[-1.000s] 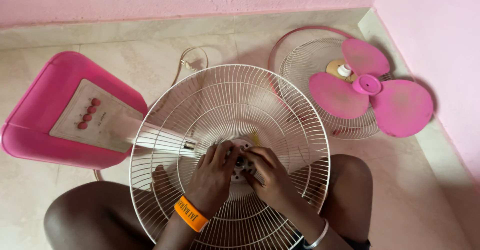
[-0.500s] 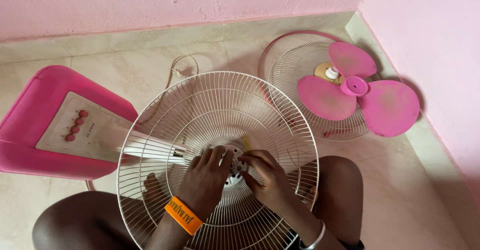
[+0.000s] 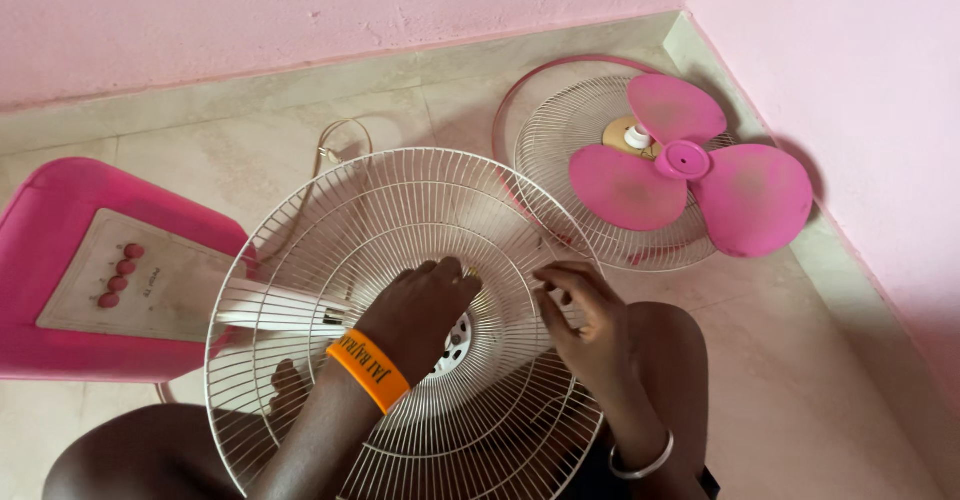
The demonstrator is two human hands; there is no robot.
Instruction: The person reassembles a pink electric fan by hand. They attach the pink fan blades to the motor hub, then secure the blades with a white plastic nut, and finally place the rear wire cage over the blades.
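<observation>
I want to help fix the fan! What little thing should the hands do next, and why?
Probably bring the right hand back to the hub of the white wire grille. It hovers off to the side, fingers pinched, while the left hand rests over the hub. Whether it holds a small part, I cannot tell.

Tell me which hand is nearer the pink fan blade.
Right. The right hand is over the wire guard's right side, toward the pink fan blade; the left hand covers its centre.

I'm sitting on the beige tiled floor in the corner of a home room, pink plastered walls on two sides, a dismantled pedestal fan spread around me.
</observation>
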